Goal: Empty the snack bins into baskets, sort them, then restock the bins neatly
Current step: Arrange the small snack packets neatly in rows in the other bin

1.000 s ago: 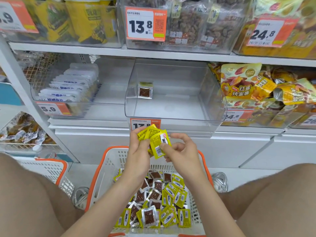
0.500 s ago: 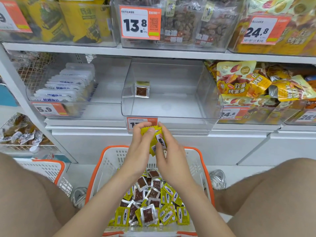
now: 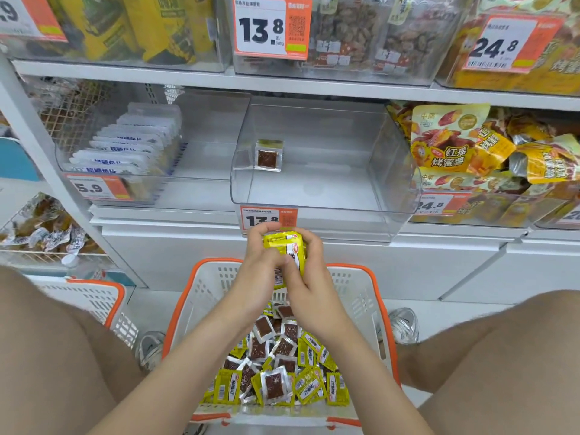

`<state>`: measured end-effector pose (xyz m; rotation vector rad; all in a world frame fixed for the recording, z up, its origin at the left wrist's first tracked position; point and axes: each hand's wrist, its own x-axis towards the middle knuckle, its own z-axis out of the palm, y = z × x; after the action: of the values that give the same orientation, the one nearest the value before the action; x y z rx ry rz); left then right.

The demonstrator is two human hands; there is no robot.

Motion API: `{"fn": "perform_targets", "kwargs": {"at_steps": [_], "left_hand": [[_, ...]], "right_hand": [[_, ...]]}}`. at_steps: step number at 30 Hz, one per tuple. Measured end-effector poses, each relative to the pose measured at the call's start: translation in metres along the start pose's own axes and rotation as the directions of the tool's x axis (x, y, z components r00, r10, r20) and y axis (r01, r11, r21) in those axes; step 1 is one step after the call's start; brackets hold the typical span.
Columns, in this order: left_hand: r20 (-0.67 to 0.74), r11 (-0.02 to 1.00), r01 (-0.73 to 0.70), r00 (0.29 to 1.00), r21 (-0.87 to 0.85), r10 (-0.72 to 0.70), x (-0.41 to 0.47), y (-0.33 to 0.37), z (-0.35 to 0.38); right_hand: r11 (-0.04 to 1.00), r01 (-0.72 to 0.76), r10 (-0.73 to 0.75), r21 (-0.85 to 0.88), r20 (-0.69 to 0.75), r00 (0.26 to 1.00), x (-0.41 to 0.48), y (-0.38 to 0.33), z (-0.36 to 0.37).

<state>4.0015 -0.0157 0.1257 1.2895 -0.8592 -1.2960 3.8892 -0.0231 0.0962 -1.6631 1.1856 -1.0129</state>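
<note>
Yellow foil snack packets (image 3: 284,246) stacked, gripped between left hand (image 3: 260,271) and right hand (image 3: 310,277), clear plastic bin (image 3: 329,186) straight ahead, just above.

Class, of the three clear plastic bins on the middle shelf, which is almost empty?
The centre bin, above the orange-rimmed basket: it holds a single silver-edged brown packet. The left bin has rows of white packets, the right bin yellow bags.

Fanned packets (image 3: 283,243) now one tight stack
</note>
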Motion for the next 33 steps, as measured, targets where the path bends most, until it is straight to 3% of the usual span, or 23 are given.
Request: {"fn": "perform_targets", "kwargs": {"at_steps": [3,6,9,13,16,22,26,28,31,33], "left_hand": [[0.014,0.997,-0.081,0.997,0.009,0.081,-0.005,0.001,-0.001],[0.04,0.97,0.014,0.999,-0.243,-0.004,-0.007,0.014,-0.004],[0.036,0.951,0.079,0.997,-0.298,-0.071,0.0,0.03,-0.009],[0.19,0.972,0.209,0.964,-0.108,-0.186,0.007,0.052,-0.024],[0.172,0.973,0.202,0.961,0.109,-0.219,0.015,0.069,-0.031],[0.04,0.977,0.109,0.992,0.184,-0.119,0.03,0.091,-0.035],[0.069,0.971,0.077,0.993,0.228,-0.095,0.046,0.102,-0.037],[0.064,0.944,0.055,0.995,0.325,-0.08,0.055,0.112,-0.044],[-0.119,0.827,-0.067,0.98,0.558,0.16,0.077,0.118,-0.064],[-0.201,0.643,-0.084,0.912,0.761,0.358,0.094,0.107,-0.078]], "right_hand": [[0.97,-0.052,0.054,0.236,-0.003,0.999,0.005,-0.011,-0.011],[0.929,-0.015,-0.01,0.371,0.066,0.998,0.005,-0.024,-0.028],[0.911,0.001,-0.102,0.413,0.222,0.97,0.007,-0.028,-0.039],[0.978,0.201,-0.207,0.06,0.132,0.969,0.022,-0.032,-0.046],[0.952,0.283,-0.268,-0.112,0.135,0.954,0.03,-0.04,-0.046],[0.927,0.318,-0.302,-0.198,0.11,0.947,0.05,-0.065,-0.028],[0.868,0.381,-0.32,-0.318,0.228,0.919,0.072,-0.073,-0.02],[0.829,0.39,-0.344,-0.4,0.184,0.921,0.092,-0.075,-0.022],[0.868,0.244,-0.287,-0.433,-0.037,0.957,0.138,-0.067,-0.033],[0.88,0.076,-0.146,-0.468,-0.115,0.983,0.176,-0.054,-0.038]]}}
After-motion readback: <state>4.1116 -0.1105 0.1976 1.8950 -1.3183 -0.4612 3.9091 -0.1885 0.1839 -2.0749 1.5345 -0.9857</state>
